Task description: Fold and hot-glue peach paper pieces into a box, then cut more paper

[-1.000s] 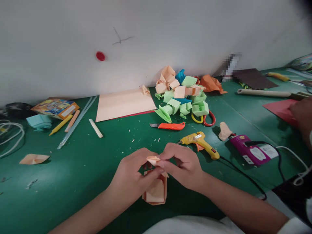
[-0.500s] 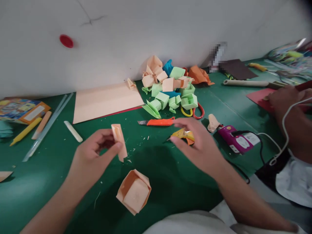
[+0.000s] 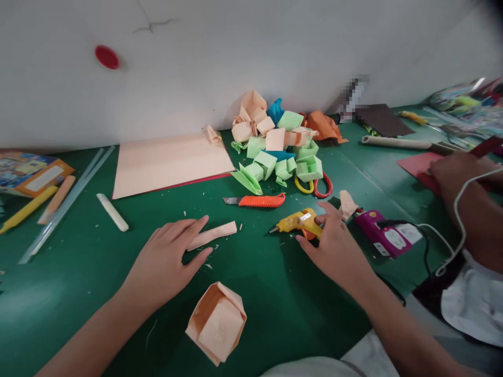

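A folded peach paper strip (image 3: 216,233) lies on the green table. Over its left end rests my left hand (image 3: 167,256), fingers spread and no longer gripping it. My right hand (image 3: 330,235) is at the handle end of a yellow glue gun (image 3: 296,222), its thumb and fingers apart on either side of the handle; contact is hard to make out. Nearest to my body stands an open peach paper box (image 3: 217,322) with a square piece inside. An orange utility knife (image 3: 261,200) with its blade out lies beyond the strip.
Folded green and peach paper pieces (image 3: 271,152) pile up against the wall. Scissors (image 3: 323,186) poke out below them. A peach sheet (image 3: 168,165), glue sticks (image 3: 66,204) and a white stick (image 3: 112,212) are leftward. A purple device (image 3: 387,233) with cords and another person's hand (image 3: 451,173) are rightward.
The paper strip, held upright in my left hand before, now lies on the table and that hand has opened. My right hand has moved slightly right and down toward the glue gun's handle.
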`<state>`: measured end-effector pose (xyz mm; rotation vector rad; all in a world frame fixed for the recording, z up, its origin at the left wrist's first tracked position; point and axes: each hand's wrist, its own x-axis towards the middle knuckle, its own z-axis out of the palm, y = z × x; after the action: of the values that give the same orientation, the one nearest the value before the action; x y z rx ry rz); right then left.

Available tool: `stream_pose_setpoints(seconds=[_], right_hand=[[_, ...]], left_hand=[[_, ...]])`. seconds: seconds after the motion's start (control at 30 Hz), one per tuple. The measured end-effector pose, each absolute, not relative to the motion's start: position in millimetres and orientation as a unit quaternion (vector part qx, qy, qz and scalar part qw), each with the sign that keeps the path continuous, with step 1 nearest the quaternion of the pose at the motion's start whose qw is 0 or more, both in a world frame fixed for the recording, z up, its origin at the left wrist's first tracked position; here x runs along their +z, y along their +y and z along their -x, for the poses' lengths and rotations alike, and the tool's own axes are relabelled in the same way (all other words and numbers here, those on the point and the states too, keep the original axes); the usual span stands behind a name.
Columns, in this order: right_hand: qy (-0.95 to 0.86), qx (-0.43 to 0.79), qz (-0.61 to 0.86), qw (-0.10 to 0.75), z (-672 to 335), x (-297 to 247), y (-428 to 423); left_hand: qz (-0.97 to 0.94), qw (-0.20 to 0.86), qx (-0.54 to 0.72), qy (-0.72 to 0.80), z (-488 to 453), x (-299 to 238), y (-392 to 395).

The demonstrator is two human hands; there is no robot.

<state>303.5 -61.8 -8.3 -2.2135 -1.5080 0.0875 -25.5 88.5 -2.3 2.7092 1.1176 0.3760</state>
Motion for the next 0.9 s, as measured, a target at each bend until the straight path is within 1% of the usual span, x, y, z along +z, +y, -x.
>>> stream_pose_setpoints(seconds=[0.13, 0.27, 0.37, 0.5, 0.67, 0.73, 0.83, 0.9], right_hand=[[-0.518, 0.134, 0.788, 0.304, -314.1, -8.5, -63.5], [-0.486, 0.151, 0.768, 0.387, -313.1, -9.0, -67.1], [-0.471, 0.163, 0.755, 0.426, -309.3, -4.0, -64.7], [-0.482, 0.203, 0.726, 0.447, -305.4, 5.5, -53.1], [-0.496, 0.245, 0.685, 0.474, -298.8, 5.9, -25.6], [-0.489, 0.279, 0.681, 0.467, -295.6, 1.7, -15.5], [-0.488, 0.311, 0.686, 0.441, -292.3, -8.7, -8.7], [-0.489, 0.322, 0.680, 0.441, -290.4, -16.5, -9.6]], left_hand=[[-0.918, 0.083, 0.162, 0.352, 37.1, -4.2, 85.4], [-0.914, 0.088, 0.198, 0.343, 36.1, -4.1, 82.5], [-0.916, 0.088, 0.196, 0.339, 33.8, -3.9, 81.0], [-0.908, 0.100, 0.190, 0.359, 34.0, -3.3, 79.0], [-0.895, 0.155, 0.199, 0.368, 34.3, -0.7, 75.7], [-0.895, 0.160, 0.197, 0.366, 36.2, 1.8, 77.0], [-0.889, 0.133, 0.211, 0.385, 48.3, 7.4, 88.7], [-0.859, 0.072, 0.211, 0.460, 64.8, 12.9, 104.0]])
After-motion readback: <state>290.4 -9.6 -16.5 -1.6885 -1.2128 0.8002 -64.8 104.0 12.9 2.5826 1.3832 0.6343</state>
